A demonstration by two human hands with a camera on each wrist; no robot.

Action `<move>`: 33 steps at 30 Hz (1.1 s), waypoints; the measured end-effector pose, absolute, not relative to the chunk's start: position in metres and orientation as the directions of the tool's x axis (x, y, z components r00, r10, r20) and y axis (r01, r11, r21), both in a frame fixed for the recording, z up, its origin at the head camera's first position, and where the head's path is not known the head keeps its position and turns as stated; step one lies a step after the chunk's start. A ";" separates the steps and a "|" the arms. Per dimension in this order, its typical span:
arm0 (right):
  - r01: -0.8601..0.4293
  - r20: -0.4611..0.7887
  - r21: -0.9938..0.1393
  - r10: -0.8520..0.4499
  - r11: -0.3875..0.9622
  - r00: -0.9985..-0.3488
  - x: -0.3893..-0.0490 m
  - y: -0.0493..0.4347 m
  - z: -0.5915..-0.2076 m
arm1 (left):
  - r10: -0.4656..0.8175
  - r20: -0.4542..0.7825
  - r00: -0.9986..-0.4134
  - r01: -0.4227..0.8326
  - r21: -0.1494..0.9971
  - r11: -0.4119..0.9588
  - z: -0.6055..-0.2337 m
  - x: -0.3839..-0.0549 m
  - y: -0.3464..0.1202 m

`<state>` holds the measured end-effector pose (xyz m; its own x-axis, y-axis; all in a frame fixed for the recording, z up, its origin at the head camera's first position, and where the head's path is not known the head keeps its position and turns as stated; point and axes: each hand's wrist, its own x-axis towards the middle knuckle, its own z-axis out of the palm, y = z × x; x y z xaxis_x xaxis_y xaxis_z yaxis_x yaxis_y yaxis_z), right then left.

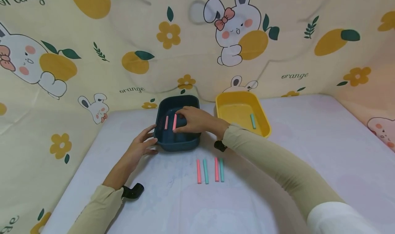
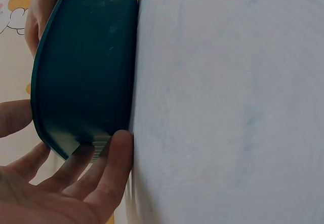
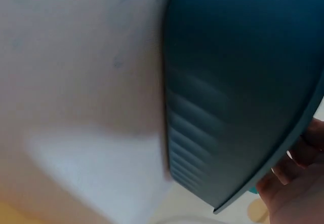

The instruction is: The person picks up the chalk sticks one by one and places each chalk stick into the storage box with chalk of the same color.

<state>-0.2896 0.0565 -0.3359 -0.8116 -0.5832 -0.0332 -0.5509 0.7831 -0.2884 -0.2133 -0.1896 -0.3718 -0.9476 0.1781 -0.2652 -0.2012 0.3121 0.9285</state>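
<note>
My right hand (image 1: 197,120) reaches over the dark blue bin (image 1: 179,146) and pinches a pink chalk stick (image 1: 175,122) by its ends between thumb and fingers. Left of it, another pink chalk stick (image 1: 166,123) lies on the bin's floor. My left hand (image 1: 139,148) rests against the bin's left side with its fingers spread. In the left wrist view, its fingers (image 2: 119,158) touch the bin's wall low down, near the table. The right wrist view shows the bin's ribbed outer wall (image 3: 202,122), with the right hand's fingers beyond the rim and the stick hidden.
A yellow bin (image 1: 225,107) stands to the right, with a teal chalk stick (image 1: 253,121) inside. In front of the bins, pink chalk sticks (image 1: 199,171) and teal chalk sticks (image 1: 205,171) lie in two pairs on the white tablecloth (image 1: 154,199). A patterned cloth (image 1: 185,56) hangs behind.
</note>
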 end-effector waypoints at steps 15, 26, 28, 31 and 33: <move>-0.554 -0.039 -0.257 -0.581 0.792 -0.813 -0.314 0.038 -0.348 | 0.191 -0.257 -0.947 -0.193 0.934 0.302 -0.371 -0.213 -0.193; -0.542 -0.101 -0.200 -0.568 0.816 -0.817 -0.319 0.029 -0.348 | 0.190 -0.261 -0.946 -0.198 0.934 0.299 -0.371 -0.214 -0.190; -0.541 -0.112 -0.192 -0.566 0.819 -0.817 -0.320 0.029 -0.348 | 0.191 -0.261 -0.946 -0.196 0.933 0.301 -0.371 -0.214 -0.189; -0.544 -0.130 -0.194 -0.571 0.816 -0.811 -0.322 0.027 -0.350 | 0.188 -0.265 -0.946 -0.201 0.932 0.302 -0.372 -0.214 -0.189; -0.544 -0.150 -0.193 -0.572 0.817 -0.806 -0.324 0.027 -0.353 | 0.189 -0.268 -0.945 -0.204 0.931 0.304 -0.372 -0.214 -0.189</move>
<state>-0.3239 0.0269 -0.3526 -0.8063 -0.5722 -0.1496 -0.5439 0.8168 -0.1926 -0.2142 -0.1890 -0.3724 -0.9447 0.1887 -0.2683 -0.2036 0.3038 0.9307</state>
